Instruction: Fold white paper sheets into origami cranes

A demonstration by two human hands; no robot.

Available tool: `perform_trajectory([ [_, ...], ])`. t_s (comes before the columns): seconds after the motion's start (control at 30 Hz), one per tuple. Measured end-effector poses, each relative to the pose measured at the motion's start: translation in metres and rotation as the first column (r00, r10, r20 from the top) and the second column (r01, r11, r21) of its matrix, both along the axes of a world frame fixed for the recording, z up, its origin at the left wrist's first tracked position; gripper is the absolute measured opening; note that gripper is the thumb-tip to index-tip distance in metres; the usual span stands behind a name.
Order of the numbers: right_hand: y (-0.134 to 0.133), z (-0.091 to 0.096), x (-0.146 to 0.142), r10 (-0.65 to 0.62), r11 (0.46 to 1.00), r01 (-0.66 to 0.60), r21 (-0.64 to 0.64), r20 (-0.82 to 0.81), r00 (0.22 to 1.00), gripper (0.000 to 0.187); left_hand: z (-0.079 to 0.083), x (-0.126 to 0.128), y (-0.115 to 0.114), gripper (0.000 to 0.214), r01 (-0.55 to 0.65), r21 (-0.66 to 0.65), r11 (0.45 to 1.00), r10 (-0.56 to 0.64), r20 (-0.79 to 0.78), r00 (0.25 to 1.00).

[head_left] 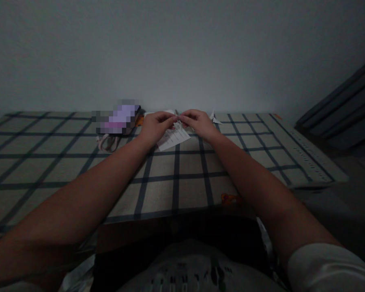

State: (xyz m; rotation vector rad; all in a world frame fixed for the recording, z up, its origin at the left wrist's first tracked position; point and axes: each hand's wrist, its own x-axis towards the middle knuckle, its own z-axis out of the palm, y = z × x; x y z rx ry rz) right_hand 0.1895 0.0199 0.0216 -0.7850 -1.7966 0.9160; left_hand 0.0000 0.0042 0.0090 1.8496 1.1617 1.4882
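Observation:
Both arms reach forward over the table, and the fingertips meet near its far side. My left hand (158,125) is closed in a pinch on a small pale piece of paper (178,123). From the other side my right hand (198,121) pinches the same piece, thumb and fingers together. Its exact shape is mostly hidden by the fingers and the dim light. Beneath the hands lies a white sheet (174,139) with faint lines of print. Just beyond my right hand stands a pointed, folded white paper (215,118).
A checked cloth (188,186) covers the table, which meets a plain wall (182,52). Left of the hands is a phone-like thing with a lilac, blurred screen (121,117), with a pale strap (108,142) by it. Dark grey folds (346,105) hang at the right.

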Motion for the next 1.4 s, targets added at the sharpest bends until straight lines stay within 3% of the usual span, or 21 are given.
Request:
perform_trajectory([
  [0.13, 0.001, -0.002, 0.0, -0.015, 1.0, 0.015, 0.014, 0.011, 1.0, 0.024, 0.0, 0.002, -0.003, 0.033, -0.068, 0.028, 0.997, 0.07, -0.046, 0.997],
  [0.3, 0.006, -0.008, -0.004, -0.024, 0.999, 0.021, -0.05, -0.069, 0.997, 0.02, 0.001, 0.004, -0.006, 0.025, -0.188, 0.182, 0.965, 0.214, -0.14, 0.967],
  [0.5, 0.004, -0.008, -0.006, -0.008, 0.998, 0.004, -0.056, -0.057, 0.998, 0.022, 0.005, 0.005, -0.012, 0.023, -0.201, 0.254, 0.946, 0.253, -0.193, 0.948],
  [0.7, -0.004, -0.003, -0.003, -0.078, 0.997, 0.079, -0.023, 0.028, 0.997, 0.025, 0.005, 0.007, -0.013, 0.022, -0.16, 0.224, 0.961, 0.193, -0.135, 0.972],
  [0.9, 0.005, -0.011, -0.008, -0.03, 0.999, 0.028, -0.023, -0.119, 0.992, 0.027, 0.004, 0.009, -0.012, 0.038, -0.132, 0.176, 0.976, 0.145, -0.067, 0.987],
  [1.17, 0.004, -0.009, -0.011, -0.029, 1.0, 0.03, 0.003, -0.109, 0.994, 0.03, 0.003, 0.011, -0.016, 0.037, -0.143, 0.227, 0.963, 0.166, -0.082, 0.983],
  [1.4, 0.004, -0.009, -0.012, -0.027, 1.0, 0.026, -0.011, -0.128, 0.991, 0.022, -0.004, 0.011, -0.009, 0.039, -0.057, 0.186, 0.981, 0.06, -0.01, 0.998],
])
